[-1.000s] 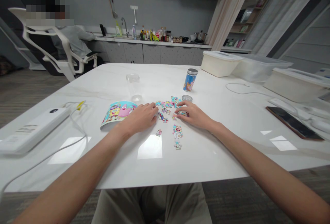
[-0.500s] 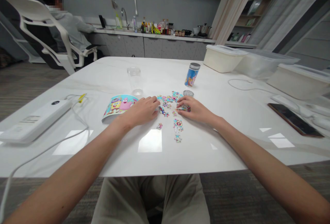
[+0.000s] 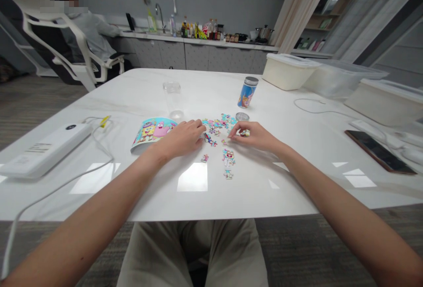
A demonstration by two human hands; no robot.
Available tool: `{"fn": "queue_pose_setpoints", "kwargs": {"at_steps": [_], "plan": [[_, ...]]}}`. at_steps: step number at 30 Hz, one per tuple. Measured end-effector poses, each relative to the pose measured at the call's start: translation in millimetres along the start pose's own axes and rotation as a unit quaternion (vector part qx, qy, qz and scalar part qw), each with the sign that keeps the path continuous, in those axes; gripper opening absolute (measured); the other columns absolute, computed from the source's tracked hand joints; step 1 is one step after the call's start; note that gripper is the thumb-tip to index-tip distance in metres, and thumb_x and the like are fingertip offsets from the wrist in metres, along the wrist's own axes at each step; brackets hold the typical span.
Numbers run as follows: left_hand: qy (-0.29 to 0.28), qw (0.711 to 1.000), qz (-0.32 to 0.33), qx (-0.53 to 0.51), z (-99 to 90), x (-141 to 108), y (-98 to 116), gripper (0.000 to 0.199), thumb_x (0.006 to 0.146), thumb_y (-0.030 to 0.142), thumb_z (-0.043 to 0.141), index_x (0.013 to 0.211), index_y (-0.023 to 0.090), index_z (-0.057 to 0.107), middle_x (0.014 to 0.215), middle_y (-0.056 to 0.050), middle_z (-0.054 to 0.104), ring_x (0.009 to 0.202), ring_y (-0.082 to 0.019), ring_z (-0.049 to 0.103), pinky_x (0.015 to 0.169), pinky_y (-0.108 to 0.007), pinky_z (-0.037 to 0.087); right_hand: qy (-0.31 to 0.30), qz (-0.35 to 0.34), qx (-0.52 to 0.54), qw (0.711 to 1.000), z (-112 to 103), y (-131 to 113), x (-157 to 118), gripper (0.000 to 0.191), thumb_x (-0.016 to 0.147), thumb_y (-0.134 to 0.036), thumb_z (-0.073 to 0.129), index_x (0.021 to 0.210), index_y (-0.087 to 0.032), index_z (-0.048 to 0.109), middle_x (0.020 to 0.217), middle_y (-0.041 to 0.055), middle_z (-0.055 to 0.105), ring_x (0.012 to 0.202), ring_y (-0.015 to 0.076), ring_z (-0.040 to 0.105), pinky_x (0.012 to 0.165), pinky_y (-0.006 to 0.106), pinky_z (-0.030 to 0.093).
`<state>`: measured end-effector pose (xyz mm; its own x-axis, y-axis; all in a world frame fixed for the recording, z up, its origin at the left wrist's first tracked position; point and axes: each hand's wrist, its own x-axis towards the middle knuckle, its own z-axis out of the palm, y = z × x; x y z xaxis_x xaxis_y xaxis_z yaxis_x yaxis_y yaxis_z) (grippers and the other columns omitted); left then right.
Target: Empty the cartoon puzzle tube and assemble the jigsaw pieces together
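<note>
With the loose heap of small, multicoloured cardboard puzzle pieces [image 3: 220,122] taken as the clock's centre and twelve pointed away from the wearer, the heap is spread on the glossy white table [image 3: 158,199] between the two hands. The bare left hand [image 3: 186,138] is set at eight o'clock, palm down, its fingers loosely bent and held together, the tips placed just beside a dark blue and red strip of pieces [image 3: 210,140]; whether anything is gripped under it cannot be told. The bare right hand [image 3: 254,136] is held at four o'clock, thumb and forefinger brought close together near one small piece [image 3: 224,143]; whether a piece is pinched there cannot be told. More pieces are partly covered by its palm. At six o'clock a joined, printed puzzle section [image 3: 228,158] is laid flat, with a small pale blue piece [image 3: 228,174] placed below it; a single pinkish piece [image 3: 204,158] is seen at seven. A curved, brightly printed cartoon card [image 3: 153,129] is partly hidden by the left hand at nine, a clear cylindrical jar [image 3: 173,101] is placed at ten, and a blue printed cylinder with a grey lid [image 3: 247,93] is stood at one.
</note>
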<state>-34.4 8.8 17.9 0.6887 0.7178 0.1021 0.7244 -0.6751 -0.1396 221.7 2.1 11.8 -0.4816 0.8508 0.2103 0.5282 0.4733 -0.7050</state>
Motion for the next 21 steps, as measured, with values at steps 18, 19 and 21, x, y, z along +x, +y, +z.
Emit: {"fn": "queue_pose_setpoints", "kwargs": {"at_steps": [18, 19, 21], "plan": [[-0.010, 1.000, 0.001, 0.003, -2.4, -0.2, 1.1, 0.025, 0.093, 0.021, 0.038, 0.111, 0.016, 0.056, 0.108, -0.010, 0.059, 0.089, -0.021, 0.058, 0.080, -0.035, 0.044, -0.120, 0.029, 0.127, 0.984, -6.9, -3.0, -4.3, 0.022, 0.077, -0.030, 0.069, 0.095, -0.017, 0.073, 0.096, 0.0073, 0.073, 0.085, 0.0170, 0.067, 0.079, 0.033, 0.053], [-0.008, 1.000, 0.003, 0.001, -2.0, -0.1, 0.6, 0.026, 0.093, 0.021, 0.038, 0.110, 0.016, 0.057, 0.108, -0.010, 0.059, 0.088, -0.021, 0.058, 0.080, -0.035, 0.044, -0.119, 0.030, 0.124, 0.985, -7.0, -3.6, -4.3, 0.022, 0.077, -0.031, 0.069, 0.094, -0.017, 0.072, 0.094, 0.0071, 0.073, 0.084, 0.0167, 0.066, 0.078, 0.033, 0.053], [0.000, 1.000, 0.009, -0.008, -2.1, 0.2, -0.5, 0.025, 0.093, 0.021, 0.038, 0.109, 0.016, 0.058, 0.108, -0.011, 0.060, 0.088, -0.021, 0.057, 0.080, -0.035, 0.044, -0.115, 0.030, 0.122, 0.985, -7.1, -5.1, -4.1, 0.021, 0.078, -0.031, 0.068, 0.093, -0.017, 0.072, 0.091, 0.0065, 0.073, 0.081, 0.0160, 0.066, 0.076, 0.032, 0.053]]}}
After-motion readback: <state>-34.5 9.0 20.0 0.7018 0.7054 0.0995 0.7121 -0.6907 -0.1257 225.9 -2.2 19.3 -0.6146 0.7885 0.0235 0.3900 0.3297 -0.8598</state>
